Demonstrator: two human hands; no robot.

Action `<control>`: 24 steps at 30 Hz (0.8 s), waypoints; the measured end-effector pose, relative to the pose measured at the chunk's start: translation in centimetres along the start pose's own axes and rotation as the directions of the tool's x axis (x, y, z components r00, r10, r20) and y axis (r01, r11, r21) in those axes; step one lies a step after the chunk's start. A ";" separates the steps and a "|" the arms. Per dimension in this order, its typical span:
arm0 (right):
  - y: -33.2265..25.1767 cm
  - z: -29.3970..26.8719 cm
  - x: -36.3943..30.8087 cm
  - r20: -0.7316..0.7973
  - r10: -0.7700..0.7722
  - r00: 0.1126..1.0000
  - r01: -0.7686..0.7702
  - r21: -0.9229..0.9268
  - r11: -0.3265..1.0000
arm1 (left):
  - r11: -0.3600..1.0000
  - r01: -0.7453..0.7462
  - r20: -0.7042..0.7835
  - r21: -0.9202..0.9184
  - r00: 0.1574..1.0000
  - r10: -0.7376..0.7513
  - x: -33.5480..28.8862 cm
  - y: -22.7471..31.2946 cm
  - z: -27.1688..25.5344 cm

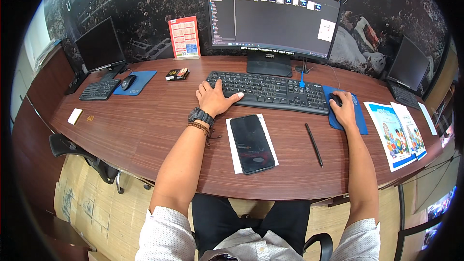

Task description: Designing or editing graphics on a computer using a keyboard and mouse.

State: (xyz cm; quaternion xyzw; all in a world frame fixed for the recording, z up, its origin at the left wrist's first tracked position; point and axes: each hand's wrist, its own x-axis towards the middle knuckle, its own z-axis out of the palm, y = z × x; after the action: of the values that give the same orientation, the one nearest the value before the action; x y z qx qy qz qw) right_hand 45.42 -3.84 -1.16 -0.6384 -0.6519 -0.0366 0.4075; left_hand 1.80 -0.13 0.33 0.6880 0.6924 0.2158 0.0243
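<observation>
My left hand [213, 99] rests on the left end of a black keyboard [276, 102], fingers spread and thumb stretched toward the lower keys. A dark watch and a beaded bracelet circle that wrist. My right hand [344, 111] is curled over a black computer mouse [335, 98], partly hidden by the fingers, on a blue mouse pad [358, 122]. Behind the keyboard stands a curved monitor [280, 21], lit with a dark file window and a row of file icons. Between my forearms a black phone [252, 147] lies on white paper [233, 153], and right of it a black pen [314, 145].
A small dark box [177, 74] and a red-framed calendar [184, 37] sit left of the monitor. Farther left are another screen [100, 43], keyboard [99, 90] and mouse [128, 82]. Colourful printed sheets [390, 137] lie at the right, near a third screen [410, 63].
</observation>
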 end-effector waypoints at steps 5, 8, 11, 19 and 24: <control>-0.1 0.0 0.0 0.001 0.004 1.000 -0.004 0.000 1.000 | 1.000 0.004 0.010 0.002 1.000 -0.004 0.0 0.0 -0.2; -0.1 0.0 0.0 -0.001 0.000 1.000 0.000 0.004 1.000 | 1.000 0.004 0.009 0.007 1.000 -0.004 0.0 -0.1 -0.1; -0.1 0.0 0.0 0.003 0.005 1.000 -0.005 0.006 1.000 | 1.000 -0.011 -0.028 0.011 1.000 0.012 0.1 -0.4 0.4; -0.2 -0.1 0.0 0.005 0.002 1.000 -0.002 -0.004 1.000 | 1.000 -0.001 0.005 0.008 1.000 0.001 0.0 -0.1 -0.2; -0.2 0.0 0.0 0.006 0.011 1.000 -0.011 -0.006 1.000 | 1.000 -0.002 0.005 0.010 1.000 0.002 0.0 -0.1 -0.1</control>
State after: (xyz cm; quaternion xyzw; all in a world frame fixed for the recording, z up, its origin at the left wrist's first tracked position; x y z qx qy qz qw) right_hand 45.22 -3.84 -1.04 -0.6433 -0.6497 -0.0343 0.4037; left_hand 1.63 -0.17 0.39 0.6893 0.6927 0.2110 0.0224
